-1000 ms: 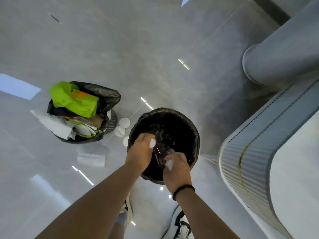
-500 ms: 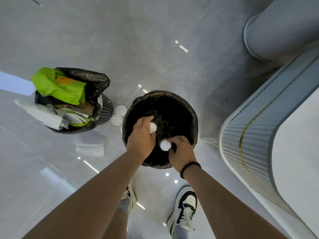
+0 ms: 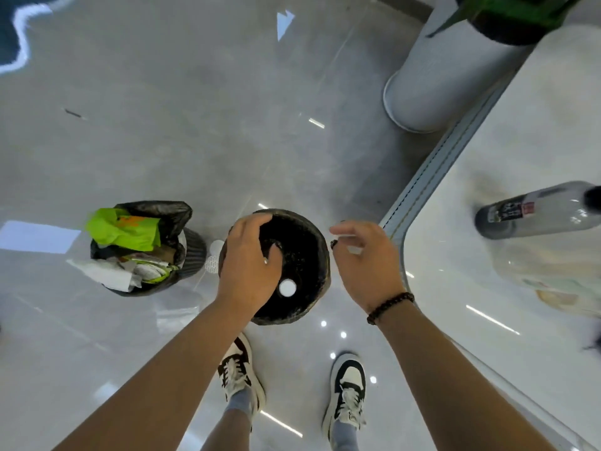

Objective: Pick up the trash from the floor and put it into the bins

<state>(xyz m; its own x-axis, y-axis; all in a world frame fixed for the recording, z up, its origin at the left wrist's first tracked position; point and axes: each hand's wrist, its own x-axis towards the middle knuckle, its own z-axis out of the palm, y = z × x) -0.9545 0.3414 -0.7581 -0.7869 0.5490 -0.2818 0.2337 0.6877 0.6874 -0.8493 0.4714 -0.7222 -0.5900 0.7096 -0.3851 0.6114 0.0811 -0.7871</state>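
Observation:
A black-lined bin [image 3: 320, 255] stands on the grey floor right in front of my feet. Inside it, near the close wall, lies a small white round cap [image 3: 287, 288]. My left hand [image 3: 250, 265] hovers over the bin's left half, fingers loosely spread and holding nothing. My right hand [image 3: 364, 255] is just off the bin's right rim, also with its fingers apart and nothing in them. To the left, a second bin [image 3: 195, 252] is stuffed with a bright green bag [image 3: 123, 227], paper and wrappers.
Small white discs [image 3: 214, 247] lie on the floor between the two bins. A pale sheet [image 3: 177, 315] lies on the floor in front of the left bin. A white table [image 3: 487, 255] with a dark bottle [image 3: 533, 209] is at my right, and a grey pillar [image 3: 432, 79] stands behind it.
Both hands held small white pieces and a crumpled clear item over the black bin. Now they are apart with nothing in them, and a white cap lies in the bin. The view has risen.

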